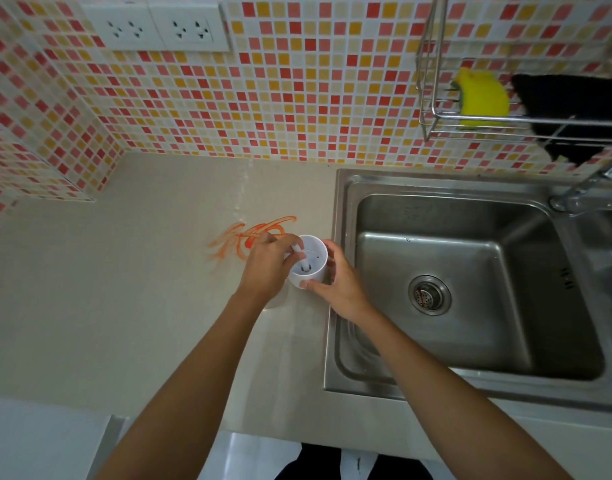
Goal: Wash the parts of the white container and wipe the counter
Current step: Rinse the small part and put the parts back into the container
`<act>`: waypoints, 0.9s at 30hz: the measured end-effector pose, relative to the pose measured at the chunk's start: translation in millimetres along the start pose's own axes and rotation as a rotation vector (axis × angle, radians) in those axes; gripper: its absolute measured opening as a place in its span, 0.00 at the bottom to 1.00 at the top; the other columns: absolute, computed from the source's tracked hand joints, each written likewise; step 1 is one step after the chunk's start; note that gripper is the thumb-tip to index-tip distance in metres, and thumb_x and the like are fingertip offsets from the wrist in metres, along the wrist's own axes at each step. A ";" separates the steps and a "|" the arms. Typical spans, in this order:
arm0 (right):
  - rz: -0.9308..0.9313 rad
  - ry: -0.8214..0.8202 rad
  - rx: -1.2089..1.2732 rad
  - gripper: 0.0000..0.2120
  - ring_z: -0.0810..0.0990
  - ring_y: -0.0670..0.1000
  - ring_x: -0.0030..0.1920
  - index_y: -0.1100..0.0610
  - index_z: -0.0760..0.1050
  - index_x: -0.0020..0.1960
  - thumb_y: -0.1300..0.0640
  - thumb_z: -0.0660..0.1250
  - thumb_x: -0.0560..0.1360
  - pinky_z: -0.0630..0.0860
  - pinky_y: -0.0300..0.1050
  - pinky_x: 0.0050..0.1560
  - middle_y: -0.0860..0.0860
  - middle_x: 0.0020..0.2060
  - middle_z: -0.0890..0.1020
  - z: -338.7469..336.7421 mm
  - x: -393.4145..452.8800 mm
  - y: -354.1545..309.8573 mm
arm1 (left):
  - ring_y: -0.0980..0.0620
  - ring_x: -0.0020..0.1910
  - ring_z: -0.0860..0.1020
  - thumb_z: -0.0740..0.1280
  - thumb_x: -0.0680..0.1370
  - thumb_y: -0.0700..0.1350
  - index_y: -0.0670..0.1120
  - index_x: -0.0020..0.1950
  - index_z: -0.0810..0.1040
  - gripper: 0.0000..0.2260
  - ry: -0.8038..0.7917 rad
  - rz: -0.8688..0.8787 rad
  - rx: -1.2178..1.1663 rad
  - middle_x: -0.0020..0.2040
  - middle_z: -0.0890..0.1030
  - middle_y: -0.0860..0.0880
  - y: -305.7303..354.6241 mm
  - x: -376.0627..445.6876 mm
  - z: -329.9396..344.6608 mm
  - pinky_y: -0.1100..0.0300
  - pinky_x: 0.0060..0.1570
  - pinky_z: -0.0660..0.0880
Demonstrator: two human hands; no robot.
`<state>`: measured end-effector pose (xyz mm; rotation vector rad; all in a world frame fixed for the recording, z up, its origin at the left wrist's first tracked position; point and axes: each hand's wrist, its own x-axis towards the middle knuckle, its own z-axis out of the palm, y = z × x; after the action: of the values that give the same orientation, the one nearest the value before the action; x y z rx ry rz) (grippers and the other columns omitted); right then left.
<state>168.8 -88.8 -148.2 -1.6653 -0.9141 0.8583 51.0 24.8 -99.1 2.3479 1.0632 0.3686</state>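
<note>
Head view: white container on tabletop beside sink; right hand gripping its wall, left hand fingers pinching inner white part. Orange smear unwiped; washing not begun, apparently.

We see the black cloth and faucet cut off at the right edge; our left hand hides part of the orange smear

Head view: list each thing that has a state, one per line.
white container: upright, open-topped, on the counter
left hand: pinching a white stick inside it
right hand: gripping its side
counter: smeared orange
sink: empty
yellow sponge: in the rack
</note>
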 end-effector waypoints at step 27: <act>0.374 0.083 0.409 0.28 0.77 0.56 0.58 0.50 0.64 0.62 0.59 0.75 0.69 0.78 0.61 0.56 0.53 0.62 0.74 -38.3 -23.6 -15.9 | 0.43 0.66 0.70 0.79 0.64 0.55 0.46 0.74 0.61 0.44 -0.030 -0.356 -0.123 0.69 0.70 0.44 -39.2 -72.2 -5.1 0.48 0.65 0.68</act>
<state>188.8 -122.6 -121.1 -1.5134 -0.3374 1.1320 -22.4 -6.5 -119.3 1.9998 1.3722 0.2546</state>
